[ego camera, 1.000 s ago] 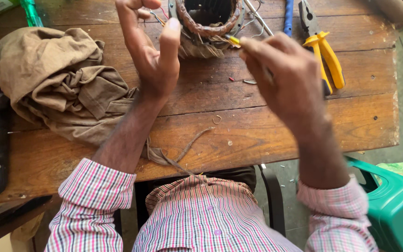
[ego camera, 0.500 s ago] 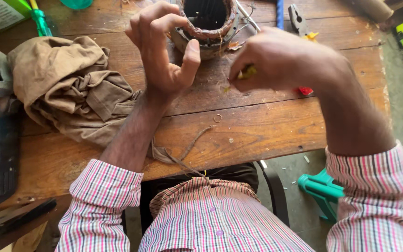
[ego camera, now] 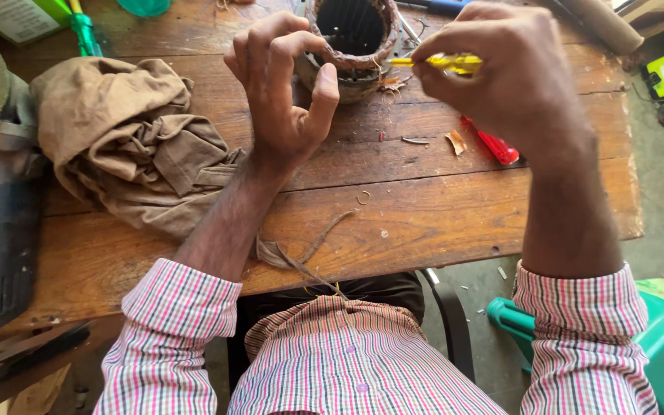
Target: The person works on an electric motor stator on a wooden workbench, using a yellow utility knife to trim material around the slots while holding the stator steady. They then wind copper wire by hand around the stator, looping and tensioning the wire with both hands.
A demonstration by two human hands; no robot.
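On the wooden table (ego camera: pixel 424 223), a crumpled brown cloth (ego camera: pixel 132 146) lies left of a round wound coil (ego camera: pixel 351 46), cut off by the top edge. The left hand (ego camera: pixel 286 92) curls open beside the coil, its grip apart. The right hand (ego camera: pixel 509 77) pinches a thin yellow tool (ego camera: pixel 436 61), perhaps a screwdriver, at the coil's rim.

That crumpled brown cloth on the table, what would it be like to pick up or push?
The brown cloth would probably be floppy: it lies in soft folds and creases. It likely bunches and drags rather than slides if pushed across the rough wooden table. It seems light for its bulk and unlikely to roll or break.
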